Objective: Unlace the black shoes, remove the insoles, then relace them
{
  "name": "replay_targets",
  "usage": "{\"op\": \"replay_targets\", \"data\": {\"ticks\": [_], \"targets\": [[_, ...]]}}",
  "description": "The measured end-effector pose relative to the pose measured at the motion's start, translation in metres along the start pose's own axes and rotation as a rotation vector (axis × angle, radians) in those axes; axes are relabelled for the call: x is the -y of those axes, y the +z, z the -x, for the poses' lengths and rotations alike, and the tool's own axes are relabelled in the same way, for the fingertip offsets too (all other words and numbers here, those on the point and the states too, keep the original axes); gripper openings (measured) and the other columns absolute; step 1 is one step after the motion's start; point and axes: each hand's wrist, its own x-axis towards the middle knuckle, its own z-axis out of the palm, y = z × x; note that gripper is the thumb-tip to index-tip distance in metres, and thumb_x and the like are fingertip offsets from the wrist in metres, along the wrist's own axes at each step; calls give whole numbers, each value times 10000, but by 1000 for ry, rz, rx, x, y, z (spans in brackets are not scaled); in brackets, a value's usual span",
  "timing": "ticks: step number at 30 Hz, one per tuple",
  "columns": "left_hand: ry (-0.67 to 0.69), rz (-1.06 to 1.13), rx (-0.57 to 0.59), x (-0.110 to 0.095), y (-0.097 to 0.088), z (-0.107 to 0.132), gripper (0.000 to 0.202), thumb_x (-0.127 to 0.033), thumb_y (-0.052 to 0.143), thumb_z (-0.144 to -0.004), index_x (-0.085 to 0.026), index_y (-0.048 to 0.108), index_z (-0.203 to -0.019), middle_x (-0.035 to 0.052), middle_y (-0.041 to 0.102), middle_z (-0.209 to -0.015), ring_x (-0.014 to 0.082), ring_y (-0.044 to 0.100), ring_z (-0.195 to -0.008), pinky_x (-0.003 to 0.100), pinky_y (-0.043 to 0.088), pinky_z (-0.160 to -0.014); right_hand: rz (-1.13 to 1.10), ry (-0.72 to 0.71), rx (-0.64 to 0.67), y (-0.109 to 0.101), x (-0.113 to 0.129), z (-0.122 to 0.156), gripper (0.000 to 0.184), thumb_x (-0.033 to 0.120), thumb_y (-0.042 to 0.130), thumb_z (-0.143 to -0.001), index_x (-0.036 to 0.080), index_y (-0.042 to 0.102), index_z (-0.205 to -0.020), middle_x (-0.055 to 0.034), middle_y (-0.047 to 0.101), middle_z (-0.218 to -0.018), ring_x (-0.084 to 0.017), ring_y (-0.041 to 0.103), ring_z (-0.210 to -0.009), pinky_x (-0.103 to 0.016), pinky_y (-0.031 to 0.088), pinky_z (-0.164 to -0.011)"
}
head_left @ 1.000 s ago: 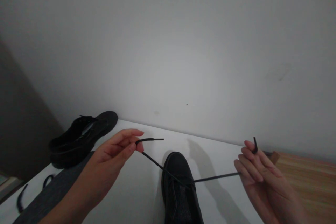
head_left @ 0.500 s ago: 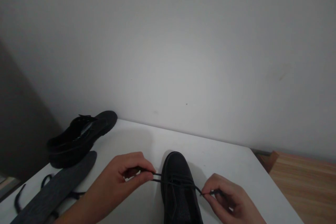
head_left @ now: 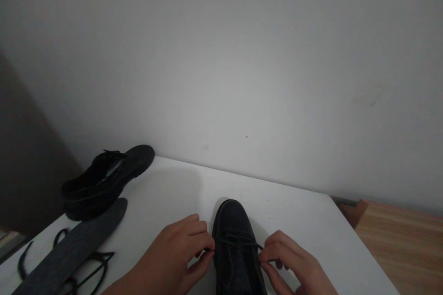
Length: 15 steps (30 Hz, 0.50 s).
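A black shoe [head_left: 232, 221] lies toe-away on the white table, between my two hands. A thin black shoelace [head_left: 238, 241] crosses its front opening. At the shoe's left edge, my left hand [head_left: 190, 251] has thumb and forefinger pinched around the lace; the lace between the fingertips is mostly hidden. On the other side, my right hand [head_left: 294, 258] pinches the lace close against the right edge, where a short piece shows above the fingertips. The heel of the shoe is out of frame.
A second black shoe [head_left: 100, 184] rests at the table's far left. In front of it lies a dark grey insole [head_left: 79, 242], with another black lace [head_left: 100, 267] looped about it. A white wall [head_left: 242, 78] rises behind the table [head_left: 294, 207]. Wooden furniture [head_left: 398, 239] stands at right.
My left hand has moved right, up to the shoe's edge, and the stretched lace strands between them no longer show. My right hand has come slightly left, closer to the shoe.
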Motion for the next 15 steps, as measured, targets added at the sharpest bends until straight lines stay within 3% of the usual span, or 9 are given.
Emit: {"op": "replay_targets", "data": {"ticks": [5,15], "targets": [[18,-35,-25,-3,-1,-2,195,-25,572,-786,-199,644,-738,-17,636,-690,142,567,-683,223,410,-619,72,-47,-28,-3,2,-1,182,66,488,-909,214,589,-942,-47,594,-896,-152,622,-844,-236,525,-727],[107,-153,-86,-6,4,3,207,-16,579,-739,-215,632,-762,-25,654,-724,162,557,-703,279,465,-740,196,-87,-83,-4,6,-1,183,62,521,-892,215,608,-943,-47,537,-888,-158,597,-804,-241,524,-673]]}}
